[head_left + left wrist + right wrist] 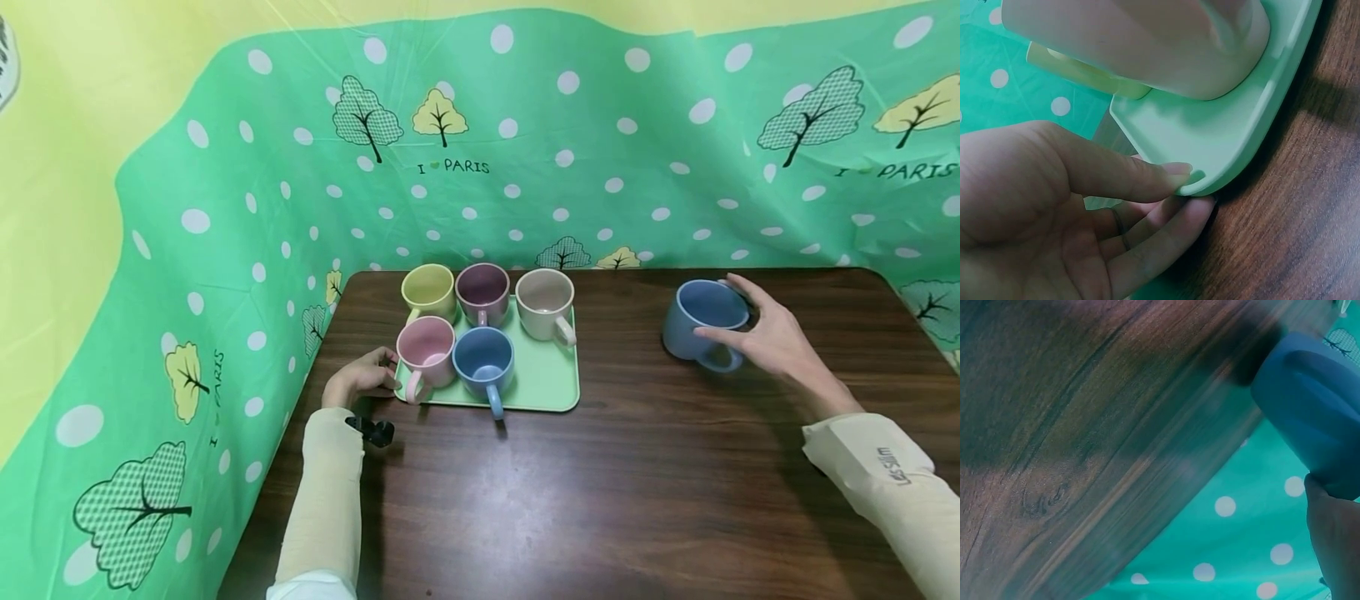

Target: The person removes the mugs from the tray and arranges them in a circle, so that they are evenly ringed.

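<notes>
blue mug point(701, 327) near the worktop's point(600, 500) far right corner, well apart from the tray point(551, 383). it looks like glazed ceramic: stiff, smooth, breakable, moderately heavy, best taken round the body or by its near-side handle. the right hand point(772, 337) reaches in from the right, fingers and thumb curled round its rim. the left hand point(363, 379) pinches the tray's near left corner, thumb point(1147, 178) on top.

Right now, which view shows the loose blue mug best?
Head view: the whole blue mug shows on the table, with the right hand around it. Right wrist view gives only a blurred side; left wrist view misses it.
</notes>
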Demonstrator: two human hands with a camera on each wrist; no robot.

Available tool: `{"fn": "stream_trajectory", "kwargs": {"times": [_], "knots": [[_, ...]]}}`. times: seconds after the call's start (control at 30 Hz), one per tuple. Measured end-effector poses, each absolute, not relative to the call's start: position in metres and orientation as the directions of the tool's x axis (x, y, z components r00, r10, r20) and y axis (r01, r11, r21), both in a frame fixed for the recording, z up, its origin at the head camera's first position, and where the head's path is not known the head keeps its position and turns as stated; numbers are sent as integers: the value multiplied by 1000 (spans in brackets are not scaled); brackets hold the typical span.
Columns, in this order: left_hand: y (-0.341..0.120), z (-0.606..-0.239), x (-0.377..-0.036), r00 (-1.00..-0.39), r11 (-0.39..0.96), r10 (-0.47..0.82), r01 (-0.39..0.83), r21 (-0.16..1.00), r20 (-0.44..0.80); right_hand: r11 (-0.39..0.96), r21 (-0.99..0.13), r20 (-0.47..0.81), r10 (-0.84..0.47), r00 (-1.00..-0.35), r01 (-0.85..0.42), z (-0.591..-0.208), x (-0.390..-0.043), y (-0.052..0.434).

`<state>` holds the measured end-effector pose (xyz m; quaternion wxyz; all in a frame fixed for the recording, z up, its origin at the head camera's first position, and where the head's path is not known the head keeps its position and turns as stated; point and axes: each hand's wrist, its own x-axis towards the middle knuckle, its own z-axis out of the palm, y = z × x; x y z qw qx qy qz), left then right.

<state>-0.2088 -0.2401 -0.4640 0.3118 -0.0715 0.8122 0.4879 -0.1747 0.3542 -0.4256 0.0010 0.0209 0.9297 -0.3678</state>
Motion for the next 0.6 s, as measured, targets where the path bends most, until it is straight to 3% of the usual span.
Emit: {"fn": "stream_trajectory", "kwargs": {"times": [0.6], "knots": [[-240, -465, -209, -801, 524, 187, -408, 748, -568, 760, -650, -39, -26, -999, 5, -428, -181, 361]]}}
